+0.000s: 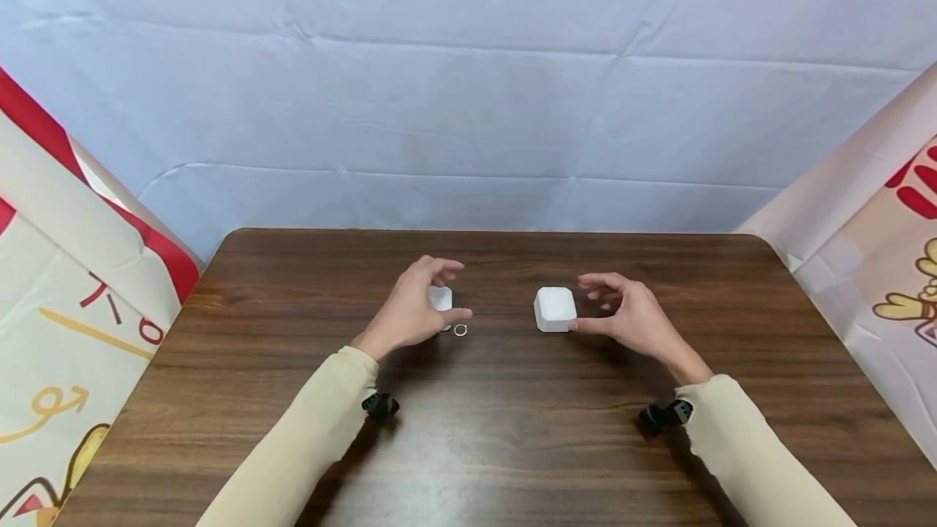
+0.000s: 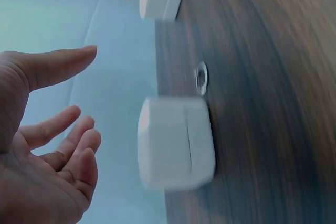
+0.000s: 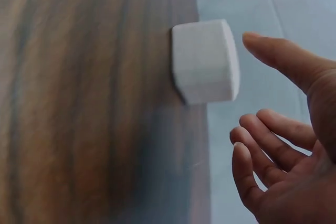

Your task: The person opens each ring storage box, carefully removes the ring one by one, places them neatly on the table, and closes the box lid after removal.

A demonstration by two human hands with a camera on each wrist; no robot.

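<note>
Two small white boxes with rounded corners sit on the wooden table. My left hand [image 1: 413,303] hovers at the left box [image 1: 442,298], thumb and fingers spread apart, and hides part of it in the head view. In the left wrist view, a lid seam runs around this left box [image 2: 176,145], and the hand is apart from it. A small ring [image 1: 460,330] lies on the table just right of that box. Beside the right box [image 1: 555,307] is my right hand [image 1: 633,320], its thumb and fingers parted with nothing between them; the thumb tip overlaps the box's edge.
The brown wood-grain table [image 1: 483,429] reaches back to a pale cloth wall [image 1: 468,120]. Printed cloths with red and yellow drawings hang at left [image 1: 80,364] and right. A dark wrist camera [image 1: 380,407] is worn on each sleeve.
</note>
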